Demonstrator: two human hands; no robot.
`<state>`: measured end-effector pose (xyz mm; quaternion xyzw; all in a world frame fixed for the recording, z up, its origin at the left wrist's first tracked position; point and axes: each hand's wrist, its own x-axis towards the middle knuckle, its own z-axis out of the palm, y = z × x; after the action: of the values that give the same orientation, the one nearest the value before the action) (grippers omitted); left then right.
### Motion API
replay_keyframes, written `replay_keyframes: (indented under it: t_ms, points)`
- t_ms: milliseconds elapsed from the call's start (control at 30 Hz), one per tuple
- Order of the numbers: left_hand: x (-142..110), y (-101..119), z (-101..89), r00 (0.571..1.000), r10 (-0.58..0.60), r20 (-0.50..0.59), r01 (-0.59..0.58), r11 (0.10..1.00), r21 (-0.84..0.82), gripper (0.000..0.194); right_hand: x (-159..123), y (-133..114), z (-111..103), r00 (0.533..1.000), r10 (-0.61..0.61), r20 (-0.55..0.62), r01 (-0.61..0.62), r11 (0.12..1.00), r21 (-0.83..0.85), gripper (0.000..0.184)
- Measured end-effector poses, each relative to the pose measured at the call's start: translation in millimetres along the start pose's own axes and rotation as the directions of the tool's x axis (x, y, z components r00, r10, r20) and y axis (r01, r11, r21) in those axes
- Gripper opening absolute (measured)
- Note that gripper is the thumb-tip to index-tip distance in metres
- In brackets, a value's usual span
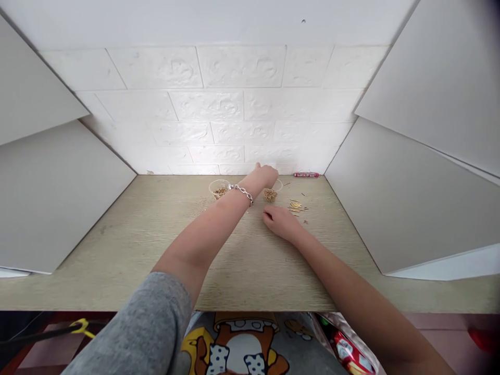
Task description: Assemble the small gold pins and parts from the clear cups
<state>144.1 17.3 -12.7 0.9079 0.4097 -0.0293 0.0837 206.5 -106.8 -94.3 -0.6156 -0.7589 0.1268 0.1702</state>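
My left hand (265, 174), with a chain bracelet on the wrist, reaches far across the desk and rests over a small clear cup (271, 194) holding gold-coloured pins; its fingers are curled, and what they hold is hidden. A second clear cup (219, 188) with similar pins stands just left of that wrist. My right hand (278, 221) lies palm-down on the wooden desk (156, 245) with fingers curled in, just left of a loose scatter of gold pins (296, 207).
White panels wall in the desk on the left (58, 192) and right (410, 198), with a white brick-pattern wall (219, 120) behind. A red tube-shaped item (306, 174) lies at the back. Below the desk edge, a cartoon-print fabric (242, 349) and a red packet (347, 354).
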Motion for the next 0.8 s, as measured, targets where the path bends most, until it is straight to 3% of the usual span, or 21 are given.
replay_keyframes:
  t_ms: [33, 100, 200, 267, 300, 333, 400, 467, 600, 800]
  points:
    - [-9, -1, -5.6, 1.0, 0.005, 0.012, -0.005, 0.999, 0.054, 0.02, 0, 1, 0, 1.0, -0.005, 0.0, 0.005, 1.0, 0.007, 0.018]
    - [-32, -3, -15.6, 0.995, 0.054, -0.078, -0.051, 0.998, 0.045, 0.014, 0, 3, -4, 1.0, -0.028, -0.01, 0.029, 0.999, 0.046, 0.018]
    - [-76, -8, -18.7, 0.952, 0.086, -0.292, -0.168, 0.949, -0.267, 0.015, 3, 5, -19, 0.993, -0.008, -0.119, 0.038, 0.968, 0.249, 0.017]
    - [-104, -11, -10.3, 0.915, -0.032, -0.402, -0.223, 0.79, -0.571, 0.018, 6, 2, -33, 0.96, 0.136, -0.246, 0.015, 0.849, 0.528, 0.016]
    - [-116, -12, -3.7, 0.892, -0.151, -0.426, -0.219, 0.681, -0.699, 0.022, 7, -2, -40, 0.925, 0.237, -0.296, 0.029, 0.734, 0.678, 0.016]
    - [-125, -12, 3.8, 0.864, -0.277, -0.42, -0.212, 0.557, -0.803, 0.026, 9, -8, -45, 0.894, 0.314, -0.319, 0.067, 0.609, 0.79, 0.016]
    - [-137, -12, 18.7, 0.854, -0.394, -0.339, -0.217, 0.322, -0.922, 0.03, 10, -23, -51, 0.864, 0.386, -0.322, 0.149, 0.416, 0.897, 0.016]
    - [-141, -10, 30.7, 0.866, -0.417, -0.278, -0.228, 0.168, -0.959, 0.029, 9, -38, -49, 0.872, 0.357, -0.335, 0.217, 0.332, 0.918, 0.015]
    - [-140, -7, 41.2, 0.882, -0.422, -0.209, -0.212, 0.04, -0.976, 0.025, 1, -53, -37, 0.883, 0.26, -0.392, 0.288, 0.362, 0.887, 0.016]
    - [-141, -3, 41.4, 0.906, -0.397, -0.149, -0.182, -0.045, -0.982, 0.025, -7, -41, -29, 0.87, 0.256, -0.421, 0.317, 0.363, 0.876, 0.018]
